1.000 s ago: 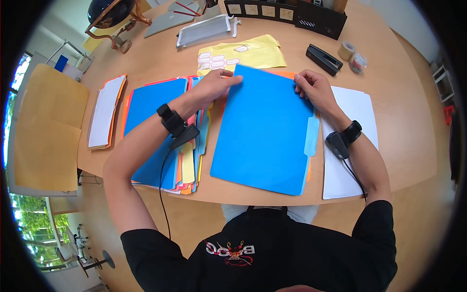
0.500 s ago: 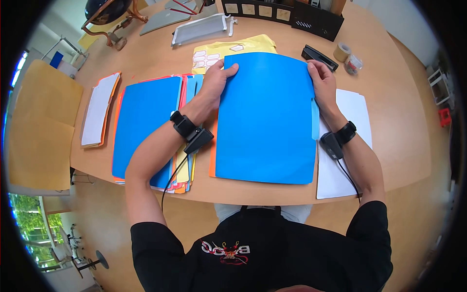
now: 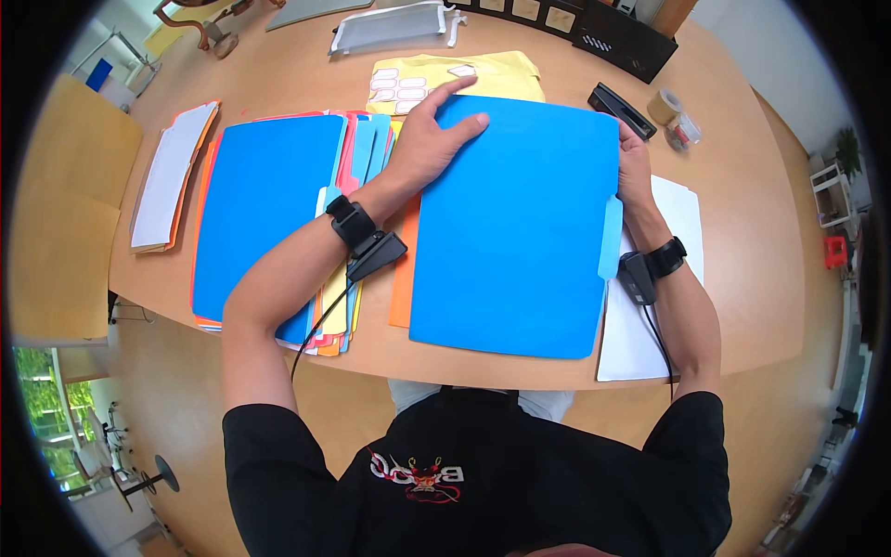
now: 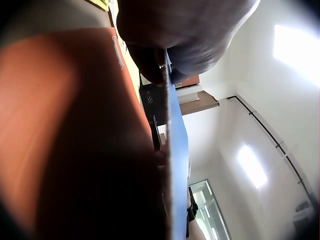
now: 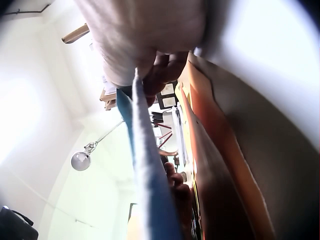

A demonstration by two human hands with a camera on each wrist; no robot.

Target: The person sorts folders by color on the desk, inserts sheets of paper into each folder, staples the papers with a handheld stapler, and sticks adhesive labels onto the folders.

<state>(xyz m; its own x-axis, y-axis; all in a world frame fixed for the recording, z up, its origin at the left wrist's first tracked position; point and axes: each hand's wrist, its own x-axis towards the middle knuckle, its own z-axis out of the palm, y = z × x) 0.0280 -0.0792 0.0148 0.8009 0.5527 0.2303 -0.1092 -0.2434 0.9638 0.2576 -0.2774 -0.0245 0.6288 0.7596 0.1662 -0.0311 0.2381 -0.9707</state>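
A blue file folder (image 3: 515, 232) with a light blue tab (image 3: 610, 239) on its right side is held up by both hands. My left hand (image 3: 429, 144) pinches its upper left edge, thumb on the front and part of the fingers behind. At the upper right edge my right hand (image 3: 636, 172) grips it, fingers partly hidden behind the sheet. Both wrist views see the blue folder (image 4: 177, 150) nearly edge-on, above an orange folder (image 4: 50, 90) on the table. Only a left strip of that orange folder shows in the head view.
Left of the hands lies a stack of coloured folders (image 3: 269, 204), blue on top, with white-topped papers (image 3: 172, 176) beyond. White paper (image 3: 682, 260) lies under the right forearm. Behind are a yellow envelope (image 3: 501, 74), a black stapler (image 3: 620, 110) and a tape roll (image 3: 665, 106).
The blue folder was tilted over the orange one, then rose and straightened between both hands. My left hand shifted right onto its upper left corner; the right fingers went further behind the edge.
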